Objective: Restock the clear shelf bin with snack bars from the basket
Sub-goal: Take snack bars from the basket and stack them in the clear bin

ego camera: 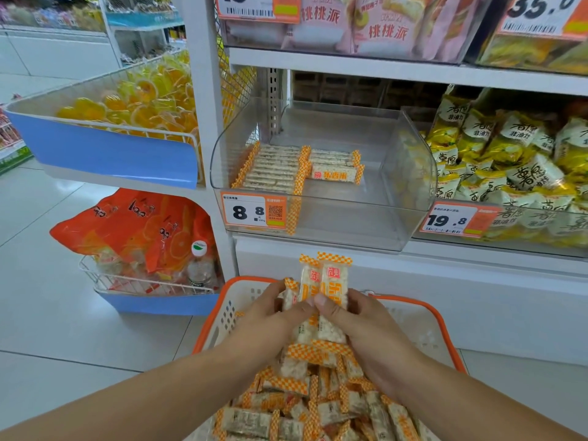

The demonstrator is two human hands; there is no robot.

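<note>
shelf bin (pixel 410 198): centre frame, clear, mostly bare; one row of bars at its left, so room to fill.
basket (pixel 445 319): lower centre, heaped with snack bars (pixel 318 396).
held bars (pixel 331 281): small bunch upright above the basket, likely being squared up.
hands: left hand (pixel 270 319) and right hand (pixel 359 326) together, both gripping the bunch.

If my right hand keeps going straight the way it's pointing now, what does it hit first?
The right hand, gripping snack bars with the left hand, points up and away toward the shelf. It would likely meet the clear bin, at its front wall, though depth is hard to judge from this view.
</note>
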